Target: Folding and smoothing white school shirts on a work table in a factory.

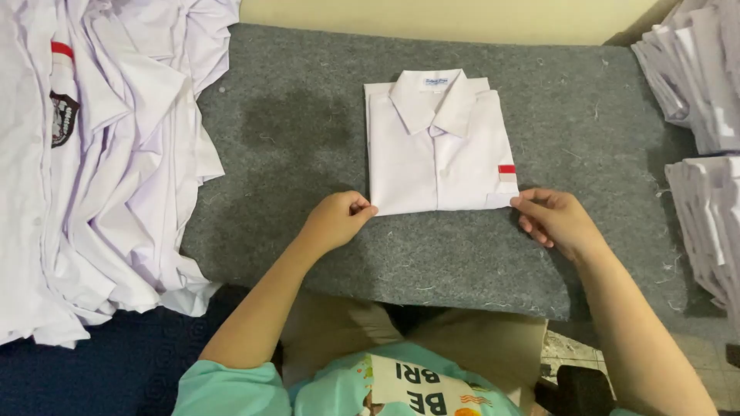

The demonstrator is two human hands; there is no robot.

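A folded shirt (437,142) lies on the felt mat (308,139), loose shirts (92,154) heaped left, folded stacks (705,139) right (two piles).

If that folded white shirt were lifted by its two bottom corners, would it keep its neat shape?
Probably not. The folded shirt looks like thin cloth, so it would likely sag and unfold between the left hand and right hand. It seems light. Pushed across the fuzzy grey felt pad, it may drag and wrinkle.

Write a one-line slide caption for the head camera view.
Both hands, left and right, pinch the bottom corners of a folded white shirt on a grey felt mat.
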